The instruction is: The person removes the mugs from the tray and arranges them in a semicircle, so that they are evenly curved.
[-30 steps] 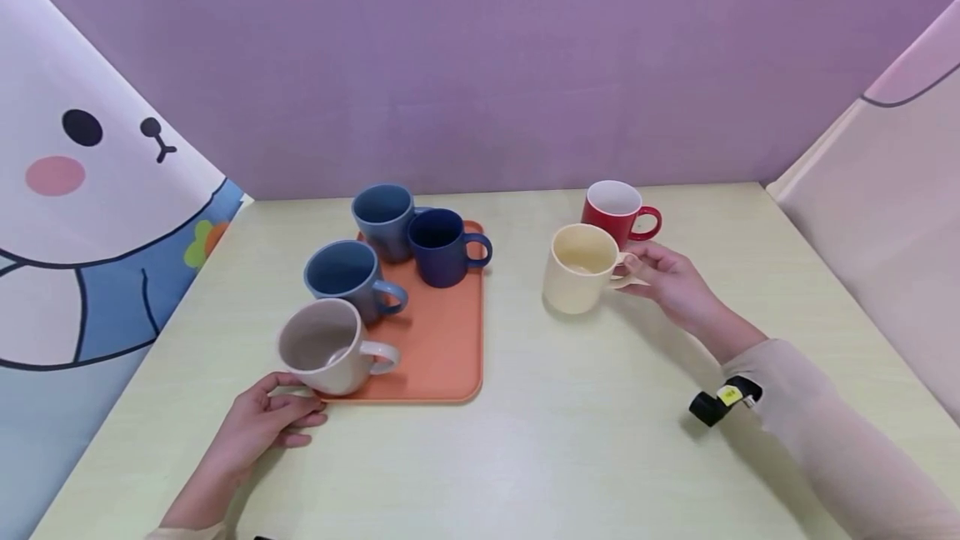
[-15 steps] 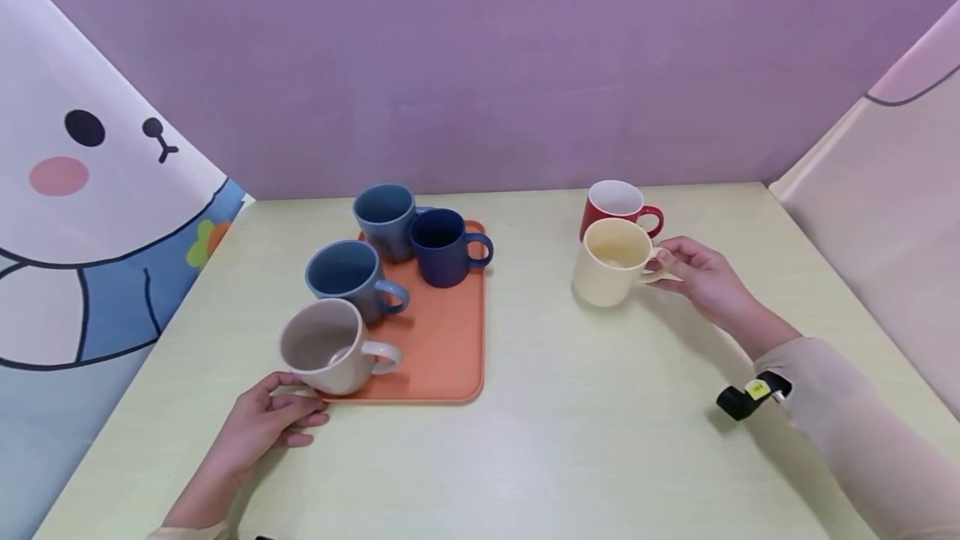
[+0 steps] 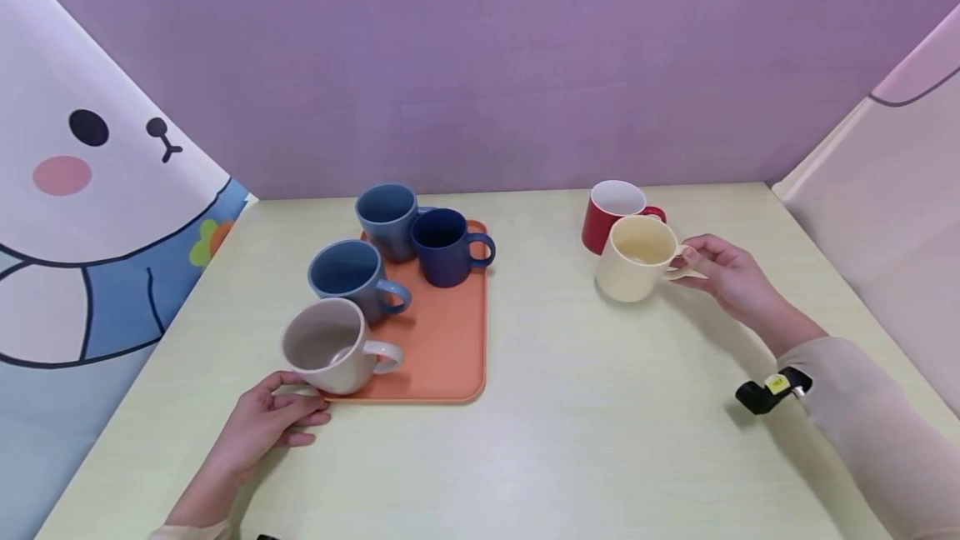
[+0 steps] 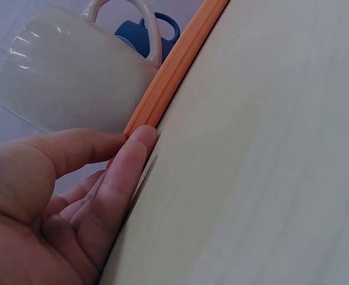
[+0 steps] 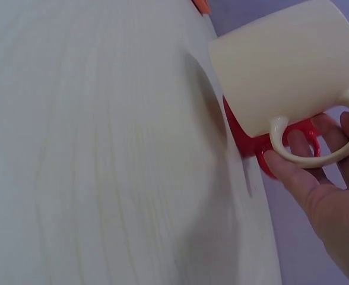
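Note:
My right hand (image 3: 731, 277) pinches the handle of a cream mug (image 3: 637, 261), held tilted a little above the table; the right wrist view shows the mug (image 5: 287, 65) with its shadow below. Behind it stands a red mug (image 3: 600, 219) with a white inside, partly covered. My left hand (image 3: 270, 419) pinches the near left corner of an orange tray (image 3: 442, 348), thumb and fingertips at its rim (image 4: 168, 71). On the tray's left side sit a light grey mug (image 3: 330, 348) and a blue-grey mug (image 3: 348, 273). Another blue-grey mug (image 3: 388, 219) and a navy mug (image 3: 444, 252) stand farther back.
A pale wood-look table (image 3: 555, 407) lies beneath everything. A purple cloth wall (image 3: 480, 65) rises at its back edge, with printed cloth (image 3: 82, 215) on the left. A black strap mount (image 3: 772, 392) sits on the right sleeve.
My right hand has carried the cream mug to the right and slightly back, now overlapping the red mug's right side. The left hand and the tray stay where they were.

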{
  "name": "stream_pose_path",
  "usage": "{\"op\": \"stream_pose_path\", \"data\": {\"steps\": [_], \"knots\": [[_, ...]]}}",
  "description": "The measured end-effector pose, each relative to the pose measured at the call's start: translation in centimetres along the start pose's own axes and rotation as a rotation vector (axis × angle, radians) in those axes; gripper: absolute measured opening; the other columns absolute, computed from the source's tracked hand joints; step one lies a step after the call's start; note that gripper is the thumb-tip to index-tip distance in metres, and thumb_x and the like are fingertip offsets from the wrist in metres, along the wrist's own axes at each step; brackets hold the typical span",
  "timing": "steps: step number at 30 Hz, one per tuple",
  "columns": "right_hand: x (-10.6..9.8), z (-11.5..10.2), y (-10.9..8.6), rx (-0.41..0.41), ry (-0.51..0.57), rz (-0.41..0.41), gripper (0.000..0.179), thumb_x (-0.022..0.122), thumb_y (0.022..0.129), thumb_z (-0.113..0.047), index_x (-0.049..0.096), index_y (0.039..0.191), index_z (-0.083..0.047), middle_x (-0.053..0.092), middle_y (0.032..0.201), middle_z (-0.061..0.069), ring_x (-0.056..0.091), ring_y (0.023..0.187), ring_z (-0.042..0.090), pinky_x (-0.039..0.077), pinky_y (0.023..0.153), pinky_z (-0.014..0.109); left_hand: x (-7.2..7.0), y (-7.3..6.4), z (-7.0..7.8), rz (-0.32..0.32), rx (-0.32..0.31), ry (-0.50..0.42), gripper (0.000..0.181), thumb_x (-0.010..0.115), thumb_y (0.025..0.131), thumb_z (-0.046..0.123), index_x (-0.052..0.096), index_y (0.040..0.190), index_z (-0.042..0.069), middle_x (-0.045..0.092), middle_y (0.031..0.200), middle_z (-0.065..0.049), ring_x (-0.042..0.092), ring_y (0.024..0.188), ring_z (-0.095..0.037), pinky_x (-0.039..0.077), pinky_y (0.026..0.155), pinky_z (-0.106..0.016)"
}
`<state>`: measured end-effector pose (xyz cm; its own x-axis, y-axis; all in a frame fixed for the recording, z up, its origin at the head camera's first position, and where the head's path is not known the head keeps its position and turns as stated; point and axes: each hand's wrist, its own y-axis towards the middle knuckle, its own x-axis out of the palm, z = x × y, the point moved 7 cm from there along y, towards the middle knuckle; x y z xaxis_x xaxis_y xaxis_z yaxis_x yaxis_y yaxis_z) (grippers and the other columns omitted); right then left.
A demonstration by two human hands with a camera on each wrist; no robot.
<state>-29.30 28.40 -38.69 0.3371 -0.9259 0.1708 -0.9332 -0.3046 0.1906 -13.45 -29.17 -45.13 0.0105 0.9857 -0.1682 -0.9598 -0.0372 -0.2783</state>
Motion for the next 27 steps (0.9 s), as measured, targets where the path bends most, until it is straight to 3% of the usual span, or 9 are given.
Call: {"op": "stream_pose_path", "data": {"steps": [12,27], "knots": [[-2.1,-0.3,0.0,-0.025,-0.022,-0.057,0.021,0.046,0.103,0.004,0.067,0.105,-0.001,0.070,0.097,0.005,0.068,0.093,0.014,0.059,0.081,0.030,0.1,0.0,0.0,0.000,0.000,0.016,0.031,0.064,0.095,0.000,0.044,0.119,-0.008,0.074,0.093,-0.013,0.074,0.079,-0.016,0.061,0.063,-0.034],[-4.6,-0.6,0.2,-0.054,0.061,-0.141,0.028,0.039,0.104,0.008,0.066,0.107,0.001,0.070,0.098,0.008,0.068,0.095,0.015,0.059,0.083,0.031,0.1,-0.1,0.1,-0.003,-0.004,0.033,0.034,0.063,0.096,0.002,0.042,0.121,-0.009,0.074,0.095,-0.015,0.074,0.080,-0.016,0.061,0.065,-0.035]]}}
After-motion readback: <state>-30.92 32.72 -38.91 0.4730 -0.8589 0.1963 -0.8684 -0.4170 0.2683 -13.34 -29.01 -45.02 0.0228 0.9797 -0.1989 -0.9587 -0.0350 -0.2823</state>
